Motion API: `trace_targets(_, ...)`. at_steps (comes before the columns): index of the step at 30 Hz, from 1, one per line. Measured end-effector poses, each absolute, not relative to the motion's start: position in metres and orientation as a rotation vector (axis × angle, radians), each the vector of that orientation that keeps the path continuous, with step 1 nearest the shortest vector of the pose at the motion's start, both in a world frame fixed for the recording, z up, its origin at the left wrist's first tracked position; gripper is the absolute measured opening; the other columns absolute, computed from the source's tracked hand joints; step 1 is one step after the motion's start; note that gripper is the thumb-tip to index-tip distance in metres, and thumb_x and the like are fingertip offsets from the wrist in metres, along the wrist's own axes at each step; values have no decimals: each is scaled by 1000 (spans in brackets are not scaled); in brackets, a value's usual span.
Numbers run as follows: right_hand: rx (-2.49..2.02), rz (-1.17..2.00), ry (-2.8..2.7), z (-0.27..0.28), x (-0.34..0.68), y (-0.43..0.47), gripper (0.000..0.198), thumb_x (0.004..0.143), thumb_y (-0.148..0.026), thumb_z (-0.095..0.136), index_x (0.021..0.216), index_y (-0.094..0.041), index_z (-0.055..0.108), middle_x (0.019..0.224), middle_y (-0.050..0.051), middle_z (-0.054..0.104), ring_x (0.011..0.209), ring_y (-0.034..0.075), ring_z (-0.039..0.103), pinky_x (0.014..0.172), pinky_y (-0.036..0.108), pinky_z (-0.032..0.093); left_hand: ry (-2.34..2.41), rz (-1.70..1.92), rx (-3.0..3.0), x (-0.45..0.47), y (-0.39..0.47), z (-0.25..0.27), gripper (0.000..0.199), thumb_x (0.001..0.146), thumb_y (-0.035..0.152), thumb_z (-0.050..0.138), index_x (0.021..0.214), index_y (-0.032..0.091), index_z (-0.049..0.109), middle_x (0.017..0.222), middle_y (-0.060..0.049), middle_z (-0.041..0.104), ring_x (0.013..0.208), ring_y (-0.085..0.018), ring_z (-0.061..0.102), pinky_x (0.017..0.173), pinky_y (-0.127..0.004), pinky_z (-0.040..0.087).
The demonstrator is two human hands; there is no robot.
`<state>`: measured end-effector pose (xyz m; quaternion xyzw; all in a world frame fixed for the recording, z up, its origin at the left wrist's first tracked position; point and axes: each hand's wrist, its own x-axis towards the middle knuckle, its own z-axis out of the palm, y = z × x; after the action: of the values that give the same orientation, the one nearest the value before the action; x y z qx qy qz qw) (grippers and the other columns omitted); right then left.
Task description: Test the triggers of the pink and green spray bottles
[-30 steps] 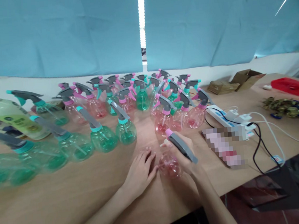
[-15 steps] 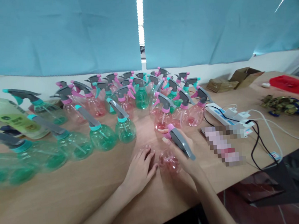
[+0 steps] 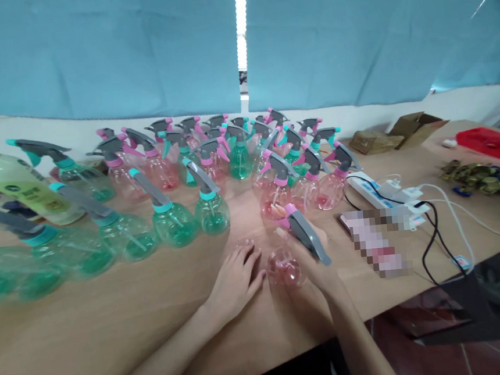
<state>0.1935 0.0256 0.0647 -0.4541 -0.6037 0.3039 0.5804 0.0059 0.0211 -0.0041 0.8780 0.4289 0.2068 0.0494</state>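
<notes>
My right hand is wrapped round the neck of a pink spray bottle with a grey and pink trigger head, which stands on the table in front of me. Part of its neck and trigger is hidden by the fingers. My left hand lies flat on the tabletop just left of that bottle, fingers spread, holding nothing. Beyond it stands a green spray bottle, with another green spray bottle to its left. Past my right hand is a pink spray bottle.
Several more green and pink spray bottles fill the back and left. A large bottle of pale liquid stands far left. On the right lie a blurred-out phone, a white power strip with cables, a cardboard box and a red tray.
The view has shifted slightly, so most things sit a little further right. Both hands keep their places: the right on the pink spray bottle, the left flat on the table.
</notes>
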Motion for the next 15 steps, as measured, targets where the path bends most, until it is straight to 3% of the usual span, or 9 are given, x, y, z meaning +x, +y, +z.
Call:
trace_targets(3,-1053,728,-1403,69,193,24,14,82,-31,66,95,-26,67,91,3,69,88,21,65,83,38,53,1308,632,2670,6,21,-4,37,99,36,46,126,12,54,133,-18,55,126,-33,50,104,-51,40)
trace_targets(8,-1020,775,-1463,73,194,24,24,86,-29,62,109,-28,65,90,3,71,91,21,67,92,41,51,1310,631,2662,6,21,-3,37,98,37,47,126,14,53,135,-17,54,127,-32,49,105,-49,40)
trace_targets(11,-1016,745,-1481,70,196,26,20,85,-26,62,105,-26,65,95,3,71,87,19,68,82,35,54,1307,624,2659,6,20,-2,37,99,37,46,127,15,53,134,-16,54,127,-31,49,105,-50,40)
trace_targets(15,-1024,619,-1491,65,195,30,7,84,-25,64,90,-24,65,76,-1,67,66,14,63,61,26,51,1313,613,2653,6,20,-3,36,99,37,46,127,16,52,136,-15,53,128,-31,48,105,-51,39)
